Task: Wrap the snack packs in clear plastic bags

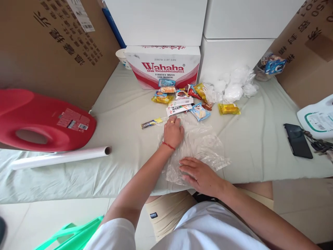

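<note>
A crumpled clear plastic bag [205, 142] lies spread on the cloth in front of me. My left hand [173, 132], with a ring and a red cord bracelet, is at its upper left part; the fingers curl down onto the film and their tips are hidden. Lower down, my right hand [200, 176] rests on the bag's near part with fingers stretched out and slightly apart. Just beyond my left hand is a heap of wrapped snacks, with a white packet [179, 110] and a blue packet [200, 111] nearest. A thin yellow-and-dark stick packet [151, 123] lies left of that hand.
A Wahaha carton [163, 66] and white boxes [231, 57] stand behind the snacks, beside bunched white plastic bags [235, 86]. A red jug [47, 119] and a white roll [62, 157] lie left. At right are a phone [298, 140] and a white bottle [318, 118].
</note>
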The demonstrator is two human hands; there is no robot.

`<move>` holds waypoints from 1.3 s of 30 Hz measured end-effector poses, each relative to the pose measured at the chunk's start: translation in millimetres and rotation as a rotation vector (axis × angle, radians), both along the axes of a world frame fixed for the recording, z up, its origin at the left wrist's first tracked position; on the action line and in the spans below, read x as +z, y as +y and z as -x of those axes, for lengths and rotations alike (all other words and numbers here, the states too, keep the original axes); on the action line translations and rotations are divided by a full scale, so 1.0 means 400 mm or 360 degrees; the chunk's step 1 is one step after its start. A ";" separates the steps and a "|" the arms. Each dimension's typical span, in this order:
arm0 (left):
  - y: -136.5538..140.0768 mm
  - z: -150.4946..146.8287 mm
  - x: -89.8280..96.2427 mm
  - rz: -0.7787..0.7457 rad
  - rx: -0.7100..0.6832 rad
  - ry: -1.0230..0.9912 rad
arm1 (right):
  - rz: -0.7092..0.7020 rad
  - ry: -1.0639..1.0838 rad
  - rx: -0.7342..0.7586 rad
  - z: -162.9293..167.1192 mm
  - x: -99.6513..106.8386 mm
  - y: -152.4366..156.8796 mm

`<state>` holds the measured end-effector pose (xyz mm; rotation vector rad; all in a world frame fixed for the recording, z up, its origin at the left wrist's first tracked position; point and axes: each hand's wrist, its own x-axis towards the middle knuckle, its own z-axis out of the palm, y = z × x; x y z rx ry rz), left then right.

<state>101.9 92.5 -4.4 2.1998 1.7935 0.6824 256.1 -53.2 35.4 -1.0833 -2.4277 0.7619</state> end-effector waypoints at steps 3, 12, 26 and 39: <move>-0.007 0.005 -0.003 0.0051 -0.0092 0.0110 | -0.0176 0.0007 -0.0203 -0.032 0.013 0.063; -0.022 0.047 0.012 0.0172 -0.0315 0.0316 | -0.0327 -0.0560 -0.0869 -0.175 -0.132 0.022; -0.023 0.044 0.005 0.0204 -0.0342 0.0368 | -0.0351 -0.0406 -0.1270 -0.173 0.021 0.432; -0.016 0.046 0.007 0.0196 -0.0357 0.0355 | 0.0050 -0.0938 -0.1216 -0.241 0.003 0.512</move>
